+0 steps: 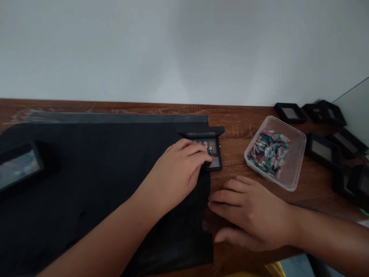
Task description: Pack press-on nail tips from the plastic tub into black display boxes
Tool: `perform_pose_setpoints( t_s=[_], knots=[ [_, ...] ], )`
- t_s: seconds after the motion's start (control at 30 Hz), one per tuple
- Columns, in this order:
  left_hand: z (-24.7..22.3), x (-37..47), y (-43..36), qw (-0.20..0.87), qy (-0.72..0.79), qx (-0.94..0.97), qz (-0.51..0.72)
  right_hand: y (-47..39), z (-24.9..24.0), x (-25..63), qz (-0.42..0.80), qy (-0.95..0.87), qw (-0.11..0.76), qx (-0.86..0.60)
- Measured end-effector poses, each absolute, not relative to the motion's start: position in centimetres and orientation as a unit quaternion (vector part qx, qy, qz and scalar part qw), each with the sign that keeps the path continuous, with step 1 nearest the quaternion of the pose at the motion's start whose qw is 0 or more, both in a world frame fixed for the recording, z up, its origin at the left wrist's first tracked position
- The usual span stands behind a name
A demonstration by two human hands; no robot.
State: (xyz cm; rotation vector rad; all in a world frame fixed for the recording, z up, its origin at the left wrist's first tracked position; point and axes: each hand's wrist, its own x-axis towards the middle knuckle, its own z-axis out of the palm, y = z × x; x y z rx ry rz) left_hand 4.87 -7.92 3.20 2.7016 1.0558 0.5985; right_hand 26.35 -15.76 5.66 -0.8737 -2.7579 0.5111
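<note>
Far left: a black framed case [19,166] lies on the black cloth mat [86,184], its glassy face catching a reflection.
Mat: the dark mat covers the left and middle of the wooden counter [236,119].
Left hand: the left hand [180,171] reaches over the mat, fingers curled down onto the open black display box [211,148]; it presses or steadies the box, and whether it pinches anything cannot be told.
Display box: it sits at the mat's right edge, lid raised toward the wall, with a few small coloured pieces showing inside by the fingertips.
Right hand: the right hand [249,213] rests flat and open on the counter just right of the mat, palm down, holding nothing.
Clear tub: a plastic tub [291,154] right of the box holds a heap of colourful press-on nail pieces [268,152].
Far right: several black boxes [324,148] lie scattered near the wall.
Progress: judging by the full tub and the many boxes waiting, the filling looks early, with one box in hand.
</note>
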Motion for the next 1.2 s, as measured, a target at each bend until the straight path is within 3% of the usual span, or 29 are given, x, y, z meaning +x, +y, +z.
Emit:
perform_pose_setpoints(
  t_s=[0.2,0.4,0.53,0.83,1.2],
  knots=[
    [3.2,4.8,-7.7,0.075,0.338,0.905,0.248,-15.7,5.9,26.3,0.151,-0.933,0.129,-0.301],
    [4.6,4.9,-8.2,0.079,0.33,0.87,0.359,-15.9,6.5,26.9,0.107,-0.909,0.288,-0.282],
    [5.6,4.7,-9.0,0.125,0.289,0.85,0.423,-16.6,6.6,27.3,0.013,-0.846,0.374,-0.38],
    [5.7,5.7,-10.2,0.337,0.313,0.775,0.433,-17.1,6.0,26.9,-0.031,-0.836,0.344,-0.427],
    [5.7,5.9,-10.2,0.425,0.317,0.722,0.444,-16.7,6.2,27.1,-0.016,-0.861,0.315,-0.399]
  ],
)
